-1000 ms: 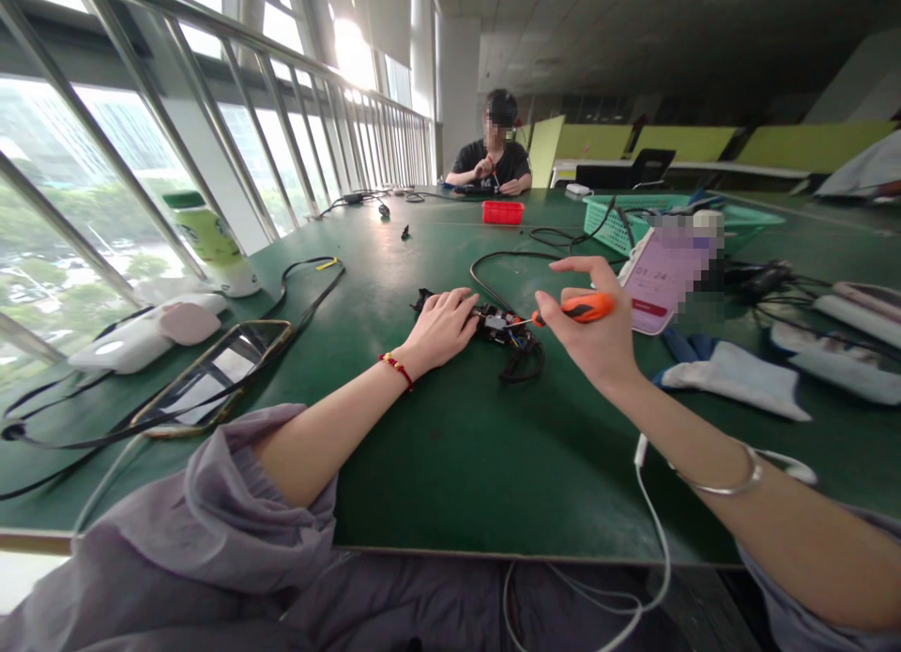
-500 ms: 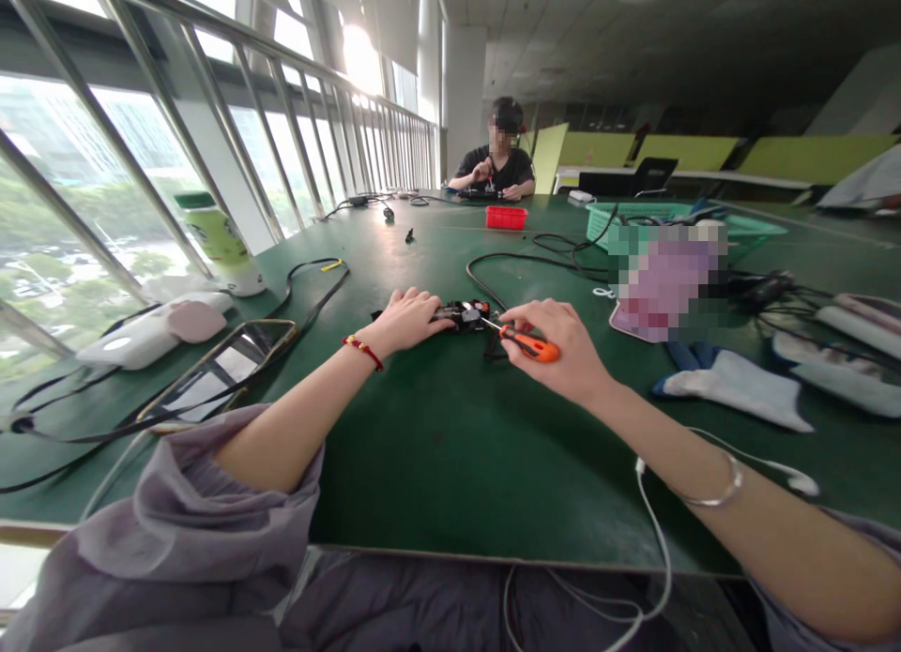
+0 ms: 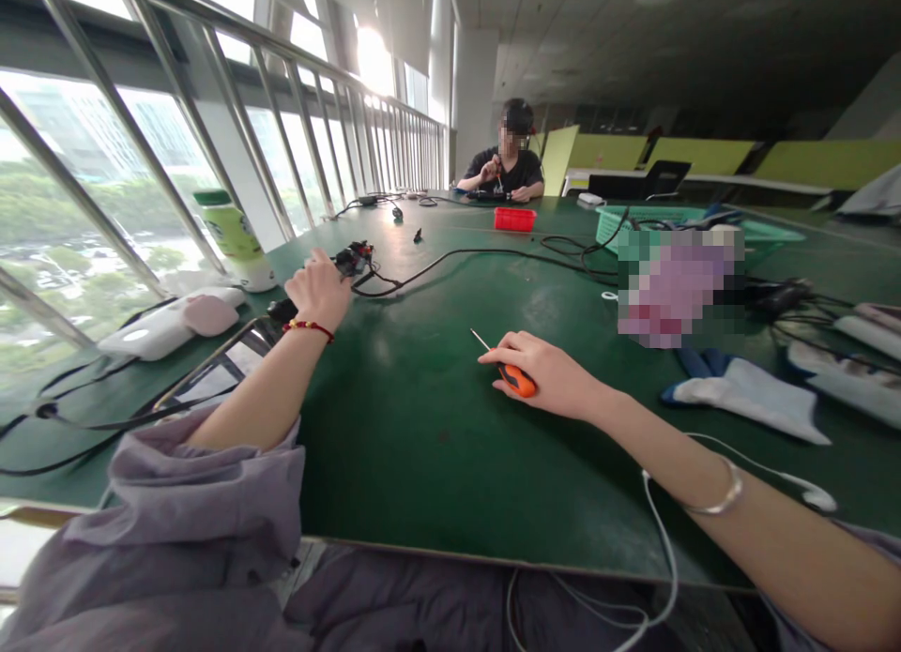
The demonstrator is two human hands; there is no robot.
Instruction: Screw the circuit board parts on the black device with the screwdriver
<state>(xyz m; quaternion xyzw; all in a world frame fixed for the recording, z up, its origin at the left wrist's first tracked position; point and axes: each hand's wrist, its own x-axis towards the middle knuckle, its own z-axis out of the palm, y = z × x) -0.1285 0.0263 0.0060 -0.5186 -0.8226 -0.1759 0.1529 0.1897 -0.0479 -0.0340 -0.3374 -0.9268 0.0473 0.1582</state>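
My left hand (image 3: 320, 291) is closed around a black device (image 3: 354, 258) with a cable running from it. Part of the device sticks out past my fingers on the far side, and its dark lower end shows by my wrist; the middle is hidden under the hand. An orange and black screwdriver (image 3: 516, 379) is gripped in my right hand (image 3: 553, 375), its thin metal shaft pointing up and left over the bare green table (image 3: 422, 427). The two hands are well apart, and the screwdriver tip touches nothing but perhaps the table.
At left stand a green-capped bottle (image 3: 236, 239), a white case (image 3: 165, 326) and a phone (image 3: 218, 371). A red box (image 3: 514, 219) lies farther back, before a seated person (image 3: 503, 164). A green basket (image 3: 612, 228), gloves (image 3: 753, 394) and cables are at right.
My left hand has carried the black device left and away from me, turning it. The screwdriver has come off the device, and my right hand has moved slightly nearer to me.
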